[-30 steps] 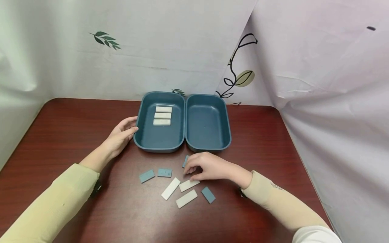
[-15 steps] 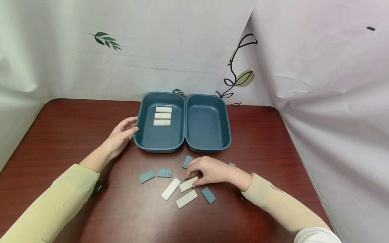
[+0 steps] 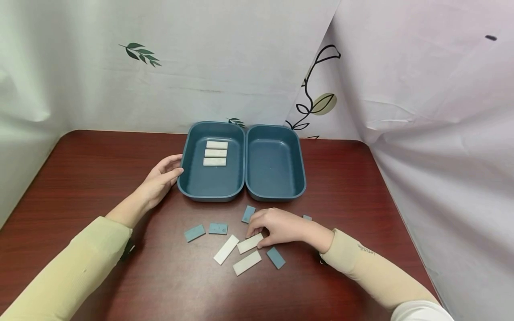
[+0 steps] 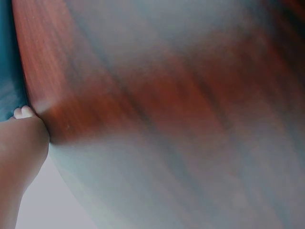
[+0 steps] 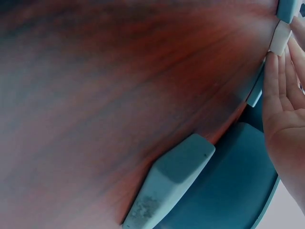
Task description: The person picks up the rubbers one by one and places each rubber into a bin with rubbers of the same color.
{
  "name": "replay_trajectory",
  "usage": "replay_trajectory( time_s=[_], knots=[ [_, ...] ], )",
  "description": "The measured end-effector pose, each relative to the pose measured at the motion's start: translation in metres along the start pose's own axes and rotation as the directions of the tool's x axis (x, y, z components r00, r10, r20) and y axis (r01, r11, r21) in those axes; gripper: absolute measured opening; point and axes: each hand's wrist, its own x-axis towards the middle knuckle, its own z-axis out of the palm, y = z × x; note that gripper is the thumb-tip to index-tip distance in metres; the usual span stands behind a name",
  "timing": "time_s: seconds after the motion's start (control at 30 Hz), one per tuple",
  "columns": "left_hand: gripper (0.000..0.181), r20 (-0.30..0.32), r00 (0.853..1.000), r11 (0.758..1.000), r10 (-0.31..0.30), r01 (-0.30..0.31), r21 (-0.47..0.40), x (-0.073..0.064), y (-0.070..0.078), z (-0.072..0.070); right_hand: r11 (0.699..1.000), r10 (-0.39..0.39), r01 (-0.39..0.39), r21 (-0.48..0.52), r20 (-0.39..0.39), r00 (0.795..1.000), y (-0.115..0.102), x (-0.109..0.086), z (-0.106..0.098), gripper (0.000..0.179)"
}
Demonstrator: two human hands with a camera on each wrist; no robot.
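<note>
My right hand (image 3: 277, 226) pinches a white rectangular tile (image 3: 250, 244) between thumb and curled fingers; the tile looks flat on the table. In the right wrist view the fingertips meet one end of this white tile (image 5: 280, 38). Two more white tiles, one to its left (image 3: 226, 249) and one in front (image 3: 246, 263), lie close by. My left hand (image 3: 160, 180) rests against the outer left side of the left blue tray (image 3: 210, 185), relaxed fingers and thumb at its wall. Inside that tray, three white tiles (image 3: 215, 153) form a column.
A second blue tray (image 3: 275, 178) adjoins the first on the right. Several blue-grey tiles are scattered on the dark red wooden table (image 3: 160, 276), including one near the right hand (image 3: 275, 257) and one partly behind the right wrist (image 3: 307, 217). A white curtain (image 3: 201, 67) hangs behind.
My right hand has shifted slightly towards me and to the right, its thumb now at the white tile's right end. The left hand and both trays have stayed in place.
</note>
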Motion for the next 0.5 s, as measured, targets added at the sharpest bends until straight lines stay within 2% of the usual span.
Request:
replay_trajectory(
  time_s=[0.5],
  knots=[
    [0.043,-0.008,1.000,0.999,-0.028,0.028,0.023,0.0001,0.0013,0.0004,1.000,-0.019,0.019,-0.011,-0.010,1.000,0.0013,0.0004,0.0034,0.023]
  ],
)
